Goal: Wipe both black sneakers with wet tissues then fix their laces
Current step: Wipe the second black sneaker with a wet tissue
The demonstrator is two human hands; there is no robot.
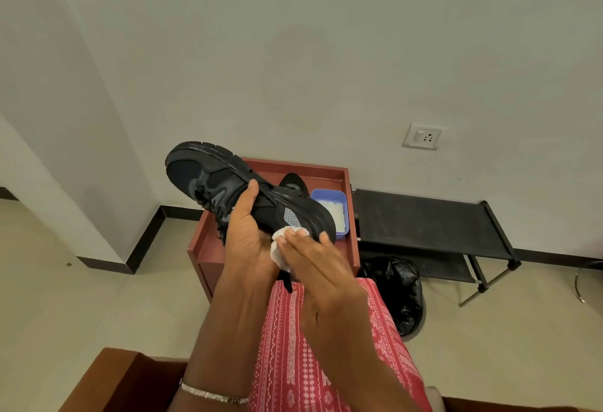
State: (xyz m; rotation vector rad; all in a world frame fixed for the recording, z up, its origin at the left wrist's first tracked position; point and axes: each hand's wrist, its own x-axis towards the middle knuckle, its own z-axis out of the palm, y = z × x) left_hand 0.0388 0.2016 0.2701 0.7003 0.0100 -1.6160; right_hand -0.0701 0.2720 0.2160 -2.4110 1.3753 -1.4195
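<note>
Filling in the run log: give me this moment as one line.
stage: wiping first sneaker | left hand: holds sneaker aloft | right hand: presses wet tissue on heel | second sneaker: on red table

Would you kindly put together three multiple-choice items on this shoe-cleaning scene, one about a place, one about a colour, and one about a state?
1. Where does the second sneaker lie?
A. In the red-brown tray
B. On the black rack
C. On the floor by the bag

2. What colour is the small tub holding the tissues?
A. Green
B. Blue
C. Yellow

3. How is the held sneaker being handled?
A. It rests untouched on the lap
B. It hangs by its laces
C. The left hand grips it while the right hand presses a tissue to it

Key: 1 A, its black tip shows inside the tray. 2 B, its rim is blue. 3 C, the left hand wraps the shoe and the right hand holds the white tissue against its heel.
</note>
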